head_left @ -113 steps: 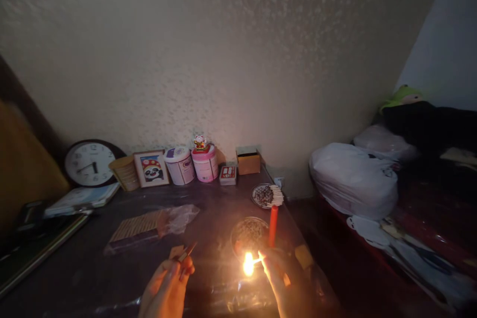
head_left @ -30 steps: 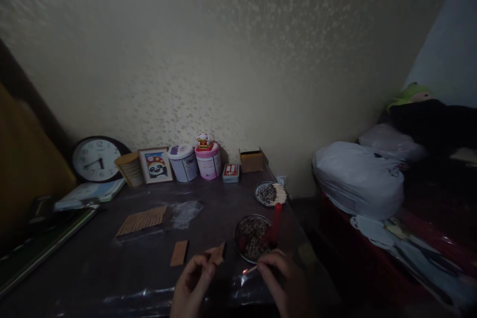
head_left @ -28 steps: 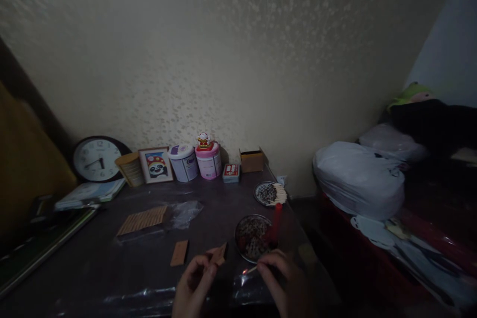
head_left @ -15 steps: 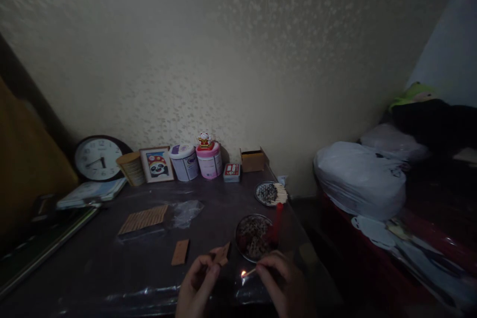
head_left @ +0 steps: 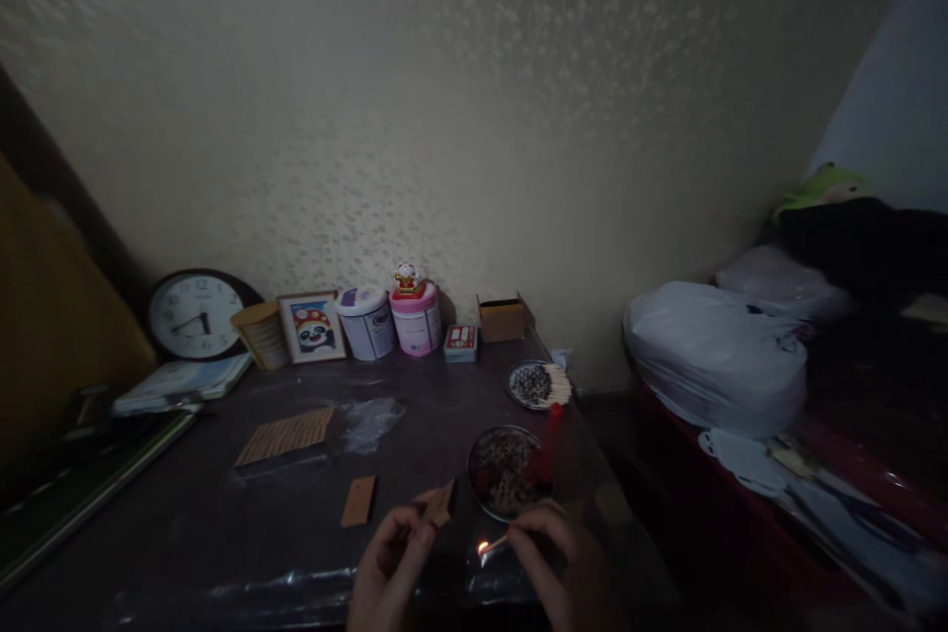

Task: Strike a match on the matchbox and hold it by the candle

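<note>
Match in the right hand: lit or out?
Lit, barely: the match pinched in the right hand shows a small orange glow at its tip.

Both hands' wrists beyond the bottom edge; clock (head_left: 196,314) numerals and tin (head_left: 460,342) label unreadable.

Dim room; speckled cream wall (head_left: 474,118) fills most of view; paler wall (head_left: 896,99) at right; dark table (head_left: 185,533) under clear plastic sheet against speckled wall; wall clock (head_left: 194,316), panda picture (head_left: 312,327), two round tubs (head_left: 392,321) and small cardboard box (head_left: 503,318) line its back edge; white plastic bags (head_left: 715,355) heaped on red surface at right.
</note>
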A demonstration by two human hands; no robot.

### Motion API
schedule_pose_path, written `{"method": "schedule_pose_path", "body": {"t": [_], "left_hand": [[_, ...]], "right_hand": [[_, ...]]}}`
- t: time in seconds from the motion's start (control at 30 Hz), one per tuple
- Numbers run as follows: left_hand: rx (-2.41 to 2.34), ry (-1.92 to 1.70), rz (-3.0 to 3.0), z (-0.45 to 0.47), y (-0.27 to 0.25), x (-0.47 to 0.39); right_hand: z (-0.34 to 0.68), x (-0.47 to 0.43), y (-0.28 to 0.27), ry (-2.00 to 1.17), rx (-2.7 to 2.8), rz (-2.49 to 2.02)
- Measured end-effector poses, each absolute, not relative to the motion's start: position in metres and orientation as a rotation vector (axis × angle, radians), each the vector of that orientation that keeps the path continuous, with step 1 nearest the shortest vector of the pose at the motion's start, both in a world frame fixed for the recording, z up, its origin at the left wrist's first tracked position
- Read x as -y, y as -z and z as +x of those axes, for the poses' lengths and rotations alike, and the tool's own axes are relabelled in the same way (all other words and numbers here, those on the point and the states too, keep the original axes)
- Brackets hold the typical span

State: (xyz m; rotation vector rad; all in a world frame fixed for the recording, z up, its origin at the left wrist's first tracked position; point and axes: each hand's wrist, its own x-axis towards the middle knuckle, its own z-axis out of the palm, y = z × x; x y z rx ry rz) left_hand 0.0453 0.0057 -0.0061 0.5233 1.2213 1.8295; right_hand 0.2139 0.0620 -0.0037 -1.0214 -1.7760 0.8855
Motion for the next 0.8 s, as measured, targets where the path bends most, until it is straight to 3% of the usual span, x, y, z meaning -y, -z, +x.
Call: {"method": "schedule_pose_path", "body": {"t": [0.8], "left_hand": [[-1.074,-1.821,0.586,0.032,0.017,-0.009]], "right_hand": [[0.215,-0.061,-0.005,-0.903,1.838,-1.058]]}}
